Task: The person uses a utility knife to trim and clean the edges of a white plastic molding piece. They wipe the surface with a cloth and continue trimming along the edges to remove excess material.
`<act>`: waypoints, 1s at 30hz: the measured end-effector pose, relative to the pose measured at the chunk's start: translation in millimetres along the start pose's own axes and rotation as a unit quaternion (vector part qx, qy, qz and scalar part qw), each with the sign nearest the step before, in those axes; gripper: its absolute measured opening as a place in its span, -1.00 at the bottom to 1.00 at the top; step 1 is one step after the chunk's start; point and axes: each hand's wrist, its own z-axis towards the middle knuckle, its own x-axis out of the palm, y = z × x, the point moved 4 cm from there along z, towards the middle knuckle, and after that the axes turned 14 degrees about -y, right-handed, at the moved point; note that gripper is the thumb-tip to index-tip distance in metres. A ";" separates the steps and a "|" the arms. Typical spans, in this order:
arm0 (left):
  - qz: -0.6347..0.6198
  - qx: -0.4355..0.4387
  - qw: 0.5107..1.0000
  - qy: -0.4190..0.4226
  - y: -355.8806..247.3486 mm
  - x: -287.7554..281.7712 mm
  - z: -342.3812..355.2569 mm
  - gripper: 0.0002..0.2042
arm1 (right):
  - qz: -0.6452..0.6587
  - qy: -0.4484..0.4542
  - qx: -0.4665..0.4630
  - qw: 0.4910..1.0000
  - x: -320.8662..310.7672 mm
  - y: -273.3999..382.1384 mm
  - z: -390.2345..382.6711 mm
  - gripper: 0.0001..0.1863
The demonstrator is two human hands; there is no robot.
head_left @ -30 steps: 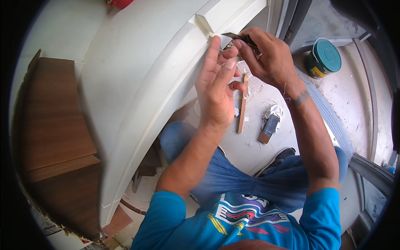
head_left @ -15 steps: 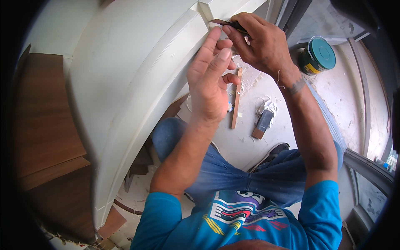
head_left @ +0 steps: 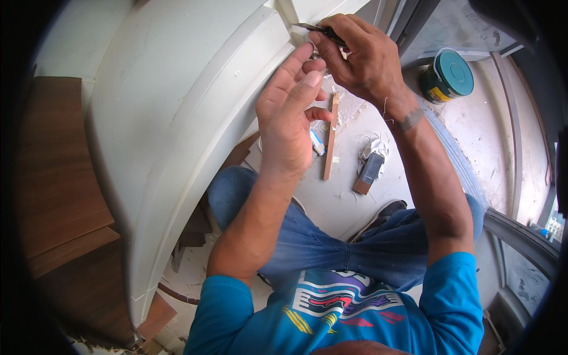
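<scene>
My right hand grips a dark-handled utility knife, its thin blade pointing left at the corner where two pieces of white trim meet. Just below the blade, my left hand is held palm up along the lower edge of the white trim. Its index finger reaches toward the corner while the thumb stands apart and the other fingers curl loosely. Nothing is plainly held in it. The blade tip lies close to the trim; whether it touches I cannot tell.
On the floor lie a wooden strip, a dark block beside crumpled white material, a blue-and-white tube and scattered shavings. A green lidded bucket stands at the right. Brown boards rise at the left.
The view has shifted slightly. Both hands are a little further left, and the knife tip has moved slightly up and left. More of the blue-and-white tube shows beside my left hand.
</scene>
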 end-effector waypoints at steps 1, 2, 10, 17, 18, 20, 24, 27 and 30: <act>-0.001 0.000 1.000 0.001 -0.1 0.2 0.0 -0.36 | -0.006 0.003 -0.001 1.000 1.2 -0.6 -0.2 -0.82; -0.002 0.001 1.000 0.002 -0.1 0.4 0.1 -0.37 | -0.012 0.007 -0.003 1.000 2.1 -0.8 -0.2 -0.82; 0.020 0.050 0.998 0.025 2.6 -3.1 1.4 -0.34 | 0.076 -0.012 0.145 0.986 -10.9 -8.8 -11.6 -0.79; 0.034 0.121 0.989 0.074 -4.1 22.8 -1.6 -0.19 | 0.158 -0.124 0.376 0.904 -31.1 -48.4 -23.6 -0.65; 0.000 0.117 0.990 0.081 -3.9 26.2 -0.9 -0.15 | 0.169 -0.137 0.408 0.887 -32.4 -48.9 -23.2 -0.64; -0.066 0.108 0.987 0.094 -2.8 32.2 0.9 -0.04 | 0.159 -0.152 0.411 0.885 -33.1 -49.6 -21.3 -0.60; -0.004 0.152 0.984 0.098 -4.9 49.2 -4.9 -0.07 | 0.163 -0.120 0.438 0.876 -33.8 -49.6 -26.1 -0.60; 0.277 0.321 0.899 0.108 2.2 54.6 -11.3 -0.12 | 0.155 -0.103 0.429 0.884 -30.2 -43.3 -30.8 -0.59; 0.344 0.360 0.863 0.082 10.9 49.7 -22.9 -0.11 | 0.138 -0.075 0.349 0.924 -29.8 -38.6 -30.3 -0.61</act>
